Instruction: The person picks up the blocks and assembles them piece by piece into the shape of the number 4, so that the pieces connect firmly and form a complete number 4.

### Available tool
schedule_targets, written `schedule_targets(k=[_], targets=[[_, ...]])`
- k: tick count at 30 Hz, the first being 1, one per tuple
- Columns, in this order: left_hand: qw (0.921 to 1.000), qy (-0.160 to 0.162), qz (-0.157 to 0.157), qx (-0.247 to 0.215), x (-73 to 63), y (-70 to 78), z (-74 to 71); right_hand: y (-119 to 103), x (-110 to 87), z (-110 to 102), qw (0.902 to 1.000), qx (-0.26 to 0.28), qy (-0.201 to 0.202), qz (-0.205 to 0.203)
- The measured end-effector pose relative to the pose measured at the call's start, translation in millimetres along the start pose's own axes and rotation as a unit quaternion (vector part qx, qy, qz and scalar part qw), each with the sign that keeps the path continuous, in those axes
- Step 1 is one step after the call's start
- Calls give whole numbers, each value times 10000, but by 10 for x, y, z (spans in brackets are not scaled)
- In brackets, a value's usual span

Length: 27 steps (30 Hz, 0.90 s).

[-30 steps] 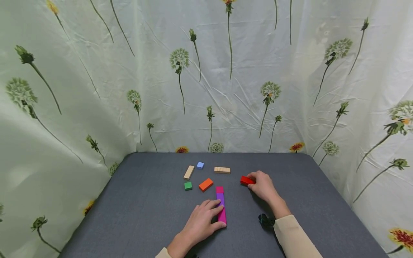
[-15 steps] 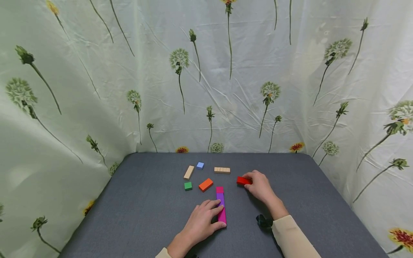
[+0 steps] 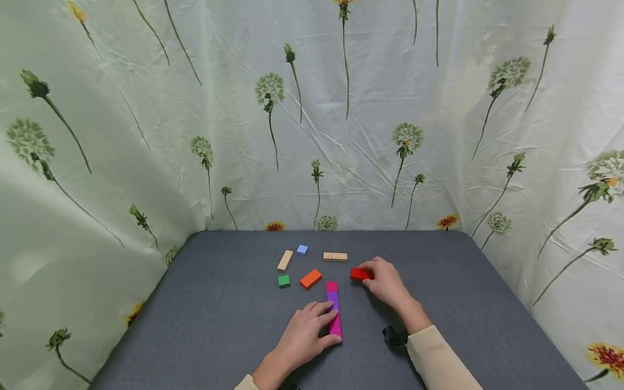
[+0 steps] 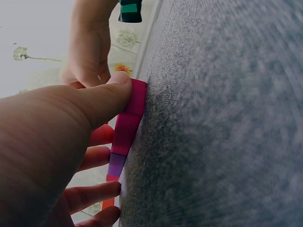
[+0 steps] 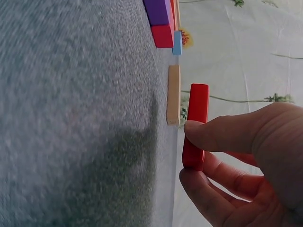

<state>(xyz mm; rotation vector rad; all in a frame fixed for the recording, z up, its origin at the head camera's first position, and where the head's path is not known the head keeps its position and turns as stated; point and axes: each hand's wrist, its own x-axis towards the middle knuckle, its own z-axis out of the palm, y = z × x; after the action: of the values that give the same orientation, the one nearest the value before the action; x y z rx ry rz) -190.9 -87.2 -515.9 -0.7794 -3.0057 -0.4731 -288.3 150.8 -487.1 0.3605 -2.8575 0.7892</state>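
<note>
My right hand [image 3: 388, 281] pinches a red block [image 3: 359, 274] between thumb and fingertips. In the right wrist view the red block [image 5: 196, 125] is held above the dark tabletop. A straight row of blocks lies near the middle: crimson [image 3: 331, 286] at the far end, purple [image 3: 332, 297] behind it, magenta [image 3: 335, 326] nearest me. My left hand [image 3: 308, 335] rests on this row, its fingers spread along it and the thumb touching the magenta end. In the left wrist view the thumb [image 4: 118, 85] lies against the magenta block [image 4: 130, 127]. Its fingers partly hide the row in the head view.
Left of and beyond the row lie an orange block [image 3: 311, 279], a green block [image 3: 284, 281], a small blue block [image 3: 302, 250] and two wooden blocks, one slanted [image 3: 285, 261], one crosswise [image 3: 335, 257]. A flowered curtain [image 3: 312, 108] hangs behind the dark table [image 3: 209, 325].
My right hand has moved left with the red block, bringing it nearer the far end of the row. The left hand and the other blocks have stayed put.
</note>
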Motion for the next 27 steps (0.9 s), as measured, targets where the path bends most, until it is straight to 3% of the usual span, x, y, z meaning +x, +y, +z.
schedule_targets(k=[27], targets=[[10000,8,-55,-10,4,7,6,-213,-54,186,9981,-219,-472,-345]])
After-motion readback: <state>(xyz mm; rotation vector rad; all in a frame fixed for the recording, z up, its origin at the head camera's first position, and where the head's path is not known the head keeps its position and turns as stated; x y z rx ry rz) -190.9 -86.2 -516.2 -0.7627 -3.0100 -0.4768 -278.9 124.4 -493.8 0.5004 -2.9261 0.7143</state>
